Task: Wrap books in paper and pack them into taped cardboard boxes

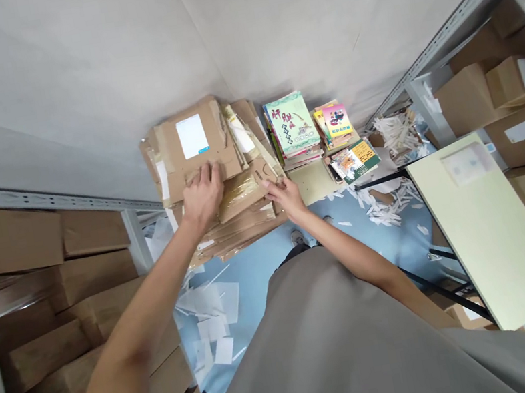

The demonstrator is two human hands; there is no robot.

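A tall pile of flattened cardboard mailers (219, 184) leans against the grey wall. On top lies a brown mailer with a white label (191, 138). My left hand (202, 193) rests flat on the lower edge of that top mailer, fingers stretched out. My right hand (283, 194) pinches the right edge of a mailer lower in the pile, fingers closed on it. Just right of the pile stand stacks of books: a green-covered one (291, 122) on top, a smaller colourful stack (335, 123), and a book with a yellow cover (356, 158).
Metal shelving (40, 202) on the left holds brown cartons. More cartons (520, 103) fill shelves on the right. A pale green tabletop (489, 231) stands at right. White paper strips (212, 314) litter the blue floor.
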